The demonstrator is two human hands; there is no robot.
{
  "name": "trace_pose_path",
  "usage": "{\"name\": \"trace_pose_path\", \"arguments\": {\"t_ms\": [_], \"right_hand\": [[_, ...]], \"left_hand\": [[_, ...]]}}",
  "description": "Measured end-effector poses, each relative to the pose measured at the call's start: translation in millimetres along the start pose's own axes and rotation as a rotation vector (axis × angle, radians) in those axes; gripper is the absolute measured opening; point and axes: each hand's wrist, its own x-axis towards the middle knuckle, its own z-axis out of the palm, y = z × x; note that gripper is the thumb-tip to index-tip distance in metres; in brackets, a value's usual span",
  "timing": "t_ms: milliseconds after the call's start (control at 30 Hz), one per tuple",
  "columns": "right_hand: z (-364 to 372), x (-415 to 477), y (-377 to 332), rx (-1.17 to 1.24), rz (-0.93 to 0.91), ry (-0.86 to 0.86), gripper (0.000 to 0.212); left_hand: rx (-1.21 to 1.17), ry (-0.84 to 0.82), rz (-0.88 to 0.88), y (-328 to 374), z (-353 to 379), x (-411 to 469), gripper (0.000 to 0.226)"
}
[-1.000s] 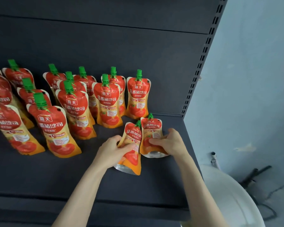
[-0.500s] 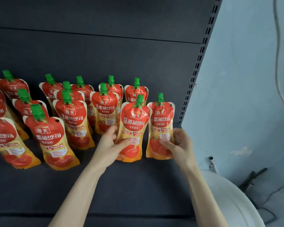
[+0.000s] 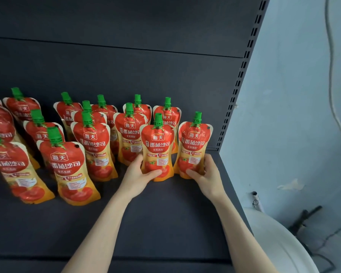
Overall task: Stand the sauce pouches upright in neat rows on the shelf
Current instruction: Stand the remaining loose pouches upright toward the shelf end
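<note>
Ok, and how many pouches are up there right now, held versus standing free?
Held pouches: 2, one in the left hand, one in the right hand
Free-standing pouches, caps in view: 11
Pouches cut off at the left edge: at least 2
Total: at least 15

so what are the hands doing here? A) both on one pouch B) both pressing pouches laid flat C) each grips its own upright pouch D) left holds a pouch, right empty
C: the left hand grips the lower part of the left pouch and the right hand grips the right pouch, both upright on the shelf.
</note>
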Motion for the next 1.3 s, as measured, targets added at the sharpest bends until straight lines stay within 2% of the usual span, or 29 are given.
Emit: {"name": "trace_pose_path", "arguments": {"t_ms": [233,900,1133,1233,1300], "right_hand": [[1.0,-2.5,1.8,-0.062,-0.015,0.03,0.039],[1.0,-5.5,-4.6,-0.17,0.072,-0.029,0.043],[-3.9,-10.4,-0.7,-0.258,0.081,-0.005,0.058],[-9.1,-15.5,-1.2,-0.318,0.118,0.029,0.067],[-12.6,-22.2,-4.1,-0.345,0.105,0.042,0.065]], "left_hand": [[0.023,0.038,0.061,-3.4,-0.2,-0.8,0.064],[0.062,-0.005,-0.015,-7.4,-2.8,-3.3,0.072],[0.118,0.078,-0.044,-6.5,-0.2,-12.1,0.073],[0.155,0.131,-0.011,-5.5,0.6,-23.0,0.07],[0.218,0.174,0.017,-2.2,1.2,-33.8,0.067]]}}
